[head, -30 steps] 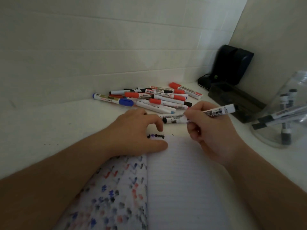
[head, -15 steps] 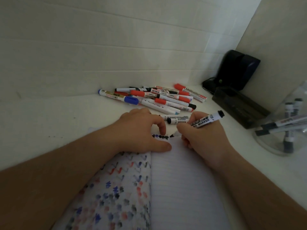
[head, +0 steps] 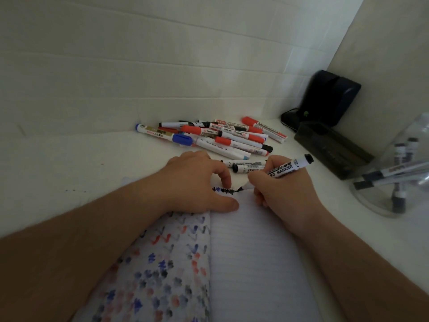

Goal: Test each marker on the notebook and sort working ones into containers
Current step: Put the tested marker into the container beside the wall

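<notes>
Now that your right hand (head: 282, 187), fingers curled round the black marker (head: 286, 169), has dropped its tip onto the notebook (head: 250, 252) beside your flat, pressing left hand (head: 197, 182), fresh black ink says it works.

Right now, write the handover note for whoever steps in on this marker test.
Right hand grips a black marker, tip on the notebook page at a row of scribbles. Left hand presses the notebook flat.
Done: several markers stand in the clear container at right; the left page is covered in test marks.
Left: finish this stroke, sort this marker, then test the pile by the wall and the two markers lying just behind the hands.
</notes>
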{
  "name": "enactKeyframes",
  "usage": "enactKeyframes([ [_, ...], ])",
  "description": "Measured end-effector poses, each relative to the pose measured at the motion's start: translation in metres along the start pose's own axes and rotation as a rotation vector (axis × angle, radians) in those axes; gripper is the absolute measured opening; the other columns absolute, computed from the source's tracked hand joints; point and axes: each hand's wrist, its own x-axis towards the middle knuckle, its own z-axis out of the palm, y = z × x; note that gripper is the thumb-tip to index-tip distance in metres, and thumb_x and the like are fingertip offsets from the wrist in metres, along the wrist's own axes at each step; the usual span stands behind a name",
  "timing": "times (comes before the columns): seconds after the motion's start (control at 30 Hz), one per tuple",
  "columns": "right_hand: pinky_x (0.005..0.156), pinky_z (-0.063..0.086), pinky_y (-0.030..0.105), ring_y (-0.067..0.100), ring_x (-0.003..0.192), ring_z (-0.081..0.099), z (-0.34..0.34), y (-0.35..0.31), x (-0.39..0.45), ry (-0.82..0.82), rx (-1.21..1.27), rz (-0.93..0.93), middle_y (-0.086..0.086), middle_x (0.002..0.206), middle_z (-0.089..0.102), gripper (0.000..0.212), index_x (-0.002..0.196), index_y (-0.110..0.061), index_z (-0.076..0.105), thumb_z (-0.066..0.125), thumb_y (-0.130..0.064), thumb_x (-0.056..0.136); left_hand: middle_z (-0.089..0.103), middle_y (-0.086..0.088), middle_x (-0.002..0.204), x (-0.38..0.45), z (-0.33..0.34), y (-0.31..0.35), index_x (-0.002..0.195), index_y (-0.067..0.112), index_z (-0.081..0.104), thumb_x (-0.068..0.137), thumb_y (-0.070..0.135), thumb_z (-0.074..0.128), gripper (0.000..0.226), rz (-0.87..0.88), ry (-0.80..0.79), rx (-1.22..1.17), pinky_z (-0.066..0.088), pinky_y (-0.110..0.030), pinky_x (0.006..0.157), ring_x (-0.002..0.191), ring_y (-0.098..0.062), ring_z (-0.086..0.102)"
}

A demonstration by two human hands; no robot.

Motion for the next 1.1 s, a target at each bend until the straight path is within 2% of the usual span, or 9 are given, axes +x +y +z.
enactKeyframes([
  [0.2, 0.059, 0.057, 0.038, 0.017, 0.052, 0.064, 0.0020, -0.0004, -0.0013, -0.013, -0.032, -0.024, 0.011, 0.063, 0.071, 0.019, 0.071, -0.013, 0.059, 0.074, -0.013, 0.083, 0.043, 0.020, 0.101, -0.0004, 0.0003, -0.0006, 0.100, 0.052, 0.060, 0.067, 0.079, 0.071, 0.044, -0.001, 0.006, -0.001, 0.043, -0.037, 0.094, 0.104, -0.013, 0.045],
  [0.43, 0.053, 0.051, 0.028, 0.013, 0.049, 0.061, 0.0015, 0.0023, 0.0001, 0.015, 0.005, -0.025, 0.006, 0.059, 0.069, 0.020, 0.072, -0.015, 0.056, 0.072, -0.011, 0.085, 0.041, 0.021, 0.100, -0.0001, 0.0002, -0.0005, 0.100, 0.053, 0.059, 0.067, 0.080, 0.070, 0.043, 0.000, -0.005, -0.002, 0.041, -0.036, 0.093, 0.103, -0.010, 0.043],
  [0.6, 0.062, 0.059, 0.040, 0.017, 0.053, 0.065, 0.0022, 0.0027, 0.0001, -0.011, -0.022, -0.039, 0.014, 0.065, 0.070, 0.018, 0.077, -0.007, 0.060, 0.075, -0.014, 0.083, 0.041, 0.020, 0.100, -0.0011, -0.0012, 0.0013, 0.101, 0.053, 0.059, 0.068, 0.080, 0.070, 0.044, -0.003, -0.007, 0.005, 0.044, -0.038, 0.095, 0.104, -0.012, 0.044],
  [0.67, 0.059, 0.057, 0.038, 0.017, 0.052, 0.063, 0.0015, 0.0029, 0.0008, -0.023, -0.015, -0.030, 0.019, 0.068, 0.069, 0.019, 0.077, -0.005, 0.059, 0.075, -0.012, 0.083, 0.041, 0.020, 0.100, -0.0013, -0.0010, 0.0014, 0.101, 0.053, 0.059, 0.068, 0.079, 0.070, 0.044, -0.002, -0.007, 0.007, 0.043, -0.038, 0.095, 0.103, -0.012, 0.044],
  [0.77, 0.053, 0.051, 0.027, 0.014, 0.050, 0.060, 0.0008, 0.0041, 0.0016, -0.013, 0.029, -0.017, 0.009, 0.062, 0.069, 0.021, 0.072, -0.014, 0.057, 0.073, -0.011, 0.085, 0.043, 0.019, 0.101, -0.0015, -0.0007, 0.0014, 0.100, 0.053, 0.059, 0.068, 0.079, 0.070, 0.043, -0.001, -0.002, 0.003, 0.042, -0.036, 0.092, 0.102, -0.011, 0.044],
  [0.87, 0.055, 0.053, 0.031, 0.014, 0.051, 0.061, 0.0006, 0.0055, 0.0016, -0.004, 0.013, -0.028, 0.009, 0.062, 0.070, 0.020, 0.072, -0.015, 0.057, 0.073, -0.013, 0.084, 0.044, 0.019, 0.101, -0.0009, 0.0006, 0.0004, 0.101, 0.054, 0.058, 0.067, 0.080, 0.069, 0.044, 0.005, -0.001, 0.004, 0.042, -0.037, 0.092, 0.101, -0.011, 0.044],
  [0.93, 0.058, 0.056, 0.036, 0.016, 0.052, 0.063, 0.0007, 0.0049, 0.0011, -0.011, 0.003, -0.045, 0.012, 0.062, 0.070, 0.020, 0.072, -0.015, 0.057, 0.073, -0.012, 0.084, 0.043, 0.021, 0.100, -0.0010, 0.0013, -0.0009, 0.107, 0.056, 0.054, 0.067, 0.079, 0.070, 0.050, 0.025, 0.018, 0.004, 0.042, -0.037, 0.090, 0.101, -0.011, 0.044],
  [1.0, 0.054, 0.053, 0.033, 0.018, 0.051, 0.061, 0.0003, 0.0046, 0.0021, -0.035, 0.037, -0.040, 0.014, 0.061, 0.066, 0.022, 0.070, -0.015, 0.056, 0.073, -0.011, 0.084, 0.045, 0.020, 0.102, -0.0025, 0.0018, -0.0026, 0.117, 0.058, 0.042, 0.065, 0.076, 0.074, 0.063, 0.055, 0.060, -0.056, 0.043, -0.035, 0.084, 0.098, -0.010, 0.047],
  [1.1, 0.046, 0.042, 0.028, 0.018, 0.049, 0.049, -0.0032, 0.0051, 0.0040, -0.050, 0.220, 0.009, 0.006, 0.056, 0.056, 0.029, 0.067, -0.021, 0.055, 0.074, -0.010, 0.086, 0.051, 0.016, 0.108, -0.0049, 0.0024, -0.0036, 0.128, 0.051, 0.029, 0.078, 0.053, 0.079, 0.070, 0.125, 0.106, -0.232, 0.046, -0.026, 0.070, 0.085, -0.005, 0.054],
])
